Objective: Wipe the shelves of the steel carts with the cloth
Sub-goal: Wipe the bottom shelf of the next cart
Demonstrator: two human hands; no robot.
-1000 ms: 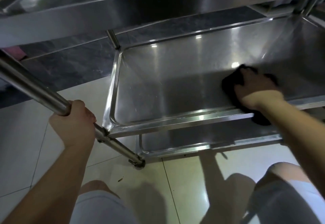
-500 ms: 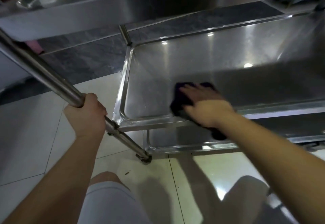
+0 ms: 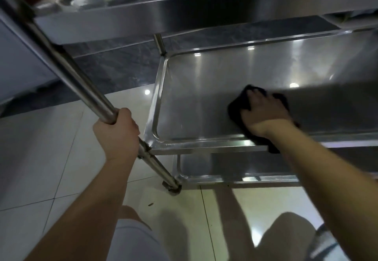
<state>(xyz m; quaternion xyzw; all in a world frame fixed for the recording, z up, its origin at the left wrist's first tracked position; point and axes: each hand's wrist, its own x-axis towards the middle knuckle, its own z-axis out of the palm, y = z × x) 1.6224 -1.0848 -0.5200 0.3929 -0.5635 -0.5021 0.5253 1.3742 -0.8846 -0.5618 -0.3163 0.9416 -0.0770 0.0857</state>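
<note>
Your knees (image 3: 135, 238) are at the bottom, over the shiny tiled floor (image 3: 41, 158). Your left hand (image 3: 117, 133) is wrapped tight around the slanted steel post (image 3: 81, 84) of the cart, fingers curled all the way round it. Just past it, your right hand (image 3: 262, 113) lies flat on the dark cloth (image 3: 235, 110), with fingers spread out and pressing it down. The cloth sits on the middle shelf (image 3: 194, 101), near its front rim, and one end hangs over that rim. The lowest shelf (image 3: 214, 166) shows underneath. The top shelf (image 3: 163, 17) is farthest up, above your hands.
</note>
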